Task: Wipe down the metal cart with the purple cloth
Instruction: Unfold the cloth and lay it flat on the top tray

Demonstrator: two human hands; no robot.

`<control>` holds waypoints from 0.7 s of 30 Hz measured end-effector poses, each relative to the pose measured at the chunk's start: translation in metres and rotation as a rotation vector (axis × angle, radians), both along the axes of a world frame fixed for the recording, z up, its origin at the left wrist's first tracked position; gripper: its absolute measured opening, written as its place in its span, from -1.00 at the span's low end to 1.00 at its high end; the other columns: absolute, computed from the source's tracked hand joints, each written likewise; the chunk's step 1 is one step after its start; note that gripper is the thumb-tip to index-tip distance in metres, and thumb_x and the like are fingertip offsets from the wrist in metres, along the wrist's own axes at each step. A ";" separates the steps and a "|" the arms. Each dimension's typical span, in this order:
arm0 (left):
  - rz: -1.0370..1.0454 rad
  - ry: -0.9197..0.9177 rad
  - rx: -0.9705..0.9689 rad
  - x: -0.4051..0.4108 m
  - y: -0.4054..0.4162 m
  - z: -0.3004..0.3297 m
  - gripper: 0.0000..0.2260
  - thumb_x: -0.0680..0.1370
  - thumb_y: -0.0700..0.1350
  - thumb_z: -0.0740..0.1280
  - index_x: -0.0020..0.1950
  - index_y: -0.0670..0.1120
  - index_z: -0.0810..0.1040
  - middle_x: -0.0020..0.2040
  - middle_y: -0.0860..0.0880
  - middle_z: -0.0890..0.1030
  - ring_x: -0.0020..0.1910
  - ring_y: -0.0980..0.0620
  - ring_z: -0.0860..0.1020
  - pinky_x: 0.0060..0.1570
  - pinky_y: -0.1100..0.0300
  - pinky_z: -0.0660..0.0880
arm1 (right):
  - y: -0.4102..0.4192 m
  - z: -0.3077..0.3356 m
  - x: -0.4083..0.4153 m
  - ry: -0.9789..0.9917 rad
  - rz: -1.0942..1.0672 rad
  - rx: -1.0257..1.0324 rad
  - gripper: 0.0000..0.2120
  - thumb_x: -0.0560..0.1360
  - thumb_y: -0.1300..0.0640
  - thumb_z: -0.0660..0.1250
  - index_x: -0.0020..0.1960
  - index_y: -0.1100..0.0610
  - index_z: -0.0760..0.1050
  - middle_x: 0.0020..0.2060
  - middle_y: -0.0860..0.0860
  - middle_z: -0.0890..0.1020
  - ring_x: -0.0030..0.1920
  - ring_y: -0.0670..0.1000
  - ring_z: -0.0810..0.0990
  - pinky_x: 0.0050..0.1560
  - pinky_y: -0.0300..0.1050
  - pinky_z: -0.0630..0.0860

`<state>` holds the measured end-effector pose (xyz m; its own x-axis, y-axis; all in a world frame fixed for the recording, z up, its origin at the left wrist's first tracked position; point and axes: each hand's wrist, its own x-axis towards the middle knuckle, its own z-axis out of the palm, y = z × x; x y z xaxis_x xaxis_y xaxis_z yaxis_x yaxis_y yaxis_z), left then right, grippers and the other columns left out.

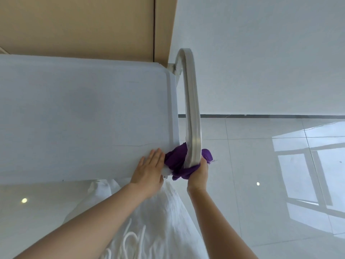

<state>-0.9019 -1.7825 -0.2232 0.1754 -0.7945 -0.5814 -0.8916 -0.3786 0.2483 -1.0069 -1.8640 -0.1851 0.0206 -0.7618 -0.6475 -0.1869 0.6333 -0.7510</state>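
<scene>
The metal cart point(84, 113) fills the left of the view, its flat grey top seen from above. A curved metal handle point(191, 101) runs along its right end. The purple cloth point(176, 161) is wrapped round the near end of that handle. My right hand point(198, 174) grips the cloth round the handle from below. My left hand point(149, 169) rests flat, fingers straight, on the cart's near right corner, touching the cloth's left edge.
A tan wall panel point(84, 25) stands behind the cart. To the right are a white wall and a glossy tiled floor point(270, 165) with window reflections. My white garment point(155, 221) hangs below the cart's near edge.
</scene>
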 end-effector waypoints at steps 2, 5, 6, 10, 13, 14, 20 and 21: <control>0.016 0.026 -0.006 -0.001 0.000 0.004 -0.39 0.62 -0.05 0.08 0.53 -0.13 -0.21 0.54 -0.05 -0.22 0.51 -0.01 -0.21 0.46 0.07 -0.15 | 0.003 0.002 0.004 0.026 -0.125 -0.012 -0.72 0.51 0.10 0.09 -0.36 0.14 0.30 -0.59 -0.01 0.38 -0.46 0.06 0.34 -0.41 -0.17 0.32; 0.000 0.048 -0.019 0.000 0.003 0.008 -0.40 0.62 -0.04 0.07 0.53 -0.13 -0.22 0.54 -0.03 -0.23 0.51 0.00 -0.21 0.46 0.07 -0.14 | 0.009 0.015 0.015 0.013 -0.283 -0.046 -0.73 0.62 0.11 0.03 -0.19 0.06 0.42 -0.31 -0.03 0.52 -0.26 -0.02 0.49 -0.17 -0.13 0.40; 0.002 0.062 -0.032 0.001 0.004 0.010 -0.40 0.62 -0.05 0.07 0.53 -0.13 -0.22 0.54 -0.03 -0.22 0.52 0.00 -0.21 0.46 0.06 -0.13 | 0.010 0.020 0.020 0.006 -0.319 -0.078 -0.75 0.63 0.09 0.03 -0.15 0.02 0.42 -0.23 -0.05 0.53 -0.20 -0.06 0.50 -0.11 -0.13 0.40; 0.061 0.163 -0.107 0.011 0.009 0.027 -0.40 0.60 -0.08 0.09 0.53 -0.14 -0.17 0.55 -0.04 -0.15 0.52 0.01 -0.14 0.46 0.07 -0.05 | 0.014 0.034 0.031 0.048 -0.331 -0.293 -0.81 0.65 0.13 0.01 -0.02 0.07 0.38 -0.19 -0.08 0.54 -0.25 -0.22 0.53 -0.17 -0.37 0.40; 0.289 0.377 -0.220 0.026 0.010 0.050 -0.43 0.61 -0.09 0.12 0.54 -0.10 -0.09 0.55 0.00 0.00 0.51 0.03 0.01 0.45 0.13 0.05 | 0.025 0.046 0.042 0.116 -0.254 -0.473 -0.81 0.65 0.11 0.01 -0.06 0.05 0.36 -0.05 0.15 0.56 -0.31 -0.23 0.56 -0.16 -0.39 0.41; 0.366 0.449 -0.261 0.031 0.010 0.058 -0.46 0.62 -0.09 0.13 0.54 -0.07 -0.02 0.53 0.02 0.09 0.49 0.02 0.12 0.43 0.16 0.11 | 0.030 0.050 0.047 0.131 -0.222 -0.517 -0.80 0.65 0.10 0.02 -0.09 0.00 0.36 0.03 0.17 0.54 -0.26 -0.18 0.58 -0.10 -0.34 0.43; 0.591 0.898 -0.469 0.071 0.017 0.116 -0.59 0.61 0.11 0.07 0.44 0.04 0.29 0.30 0.08 0.47 0.30 0.13 0.41 0.29 0.24 0.28 | 0.052 0.086 0.085 0.136 0.028 -0.604 -0.76 0.61 0.08 0.10 -0.22 0.01 0.37 -0.22 0.02 0.59 -0.07 0.02 0.57 0.02 -0.09 0.46; 0.602 0.952 -0.487 0.079 0.020 0.126 -0.57 0.60 0.16 0.02 0.43 0.05 0.30 0.25 0.09 0.50 0.26 0.14 0.43 0.28 0.21 0.31 | 0.056 0.092 0.091 0.118 0.061 -0.597 -0.76 0.61 0.13 0.13 -0.22 0.08 0.37 -0.24 0.03 0.57 -0.18 -0.10 0.57 -0.08 -0.20 0.46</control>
<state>-0.8229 -1.7622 -0.0968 0.2571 -0.9035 -0.3429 0.0082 -0.3528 0.9357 -0.9162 -1.8082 -0.0934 0.0297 -0.9935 -0.1098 -0.3134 0.0950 -0.9448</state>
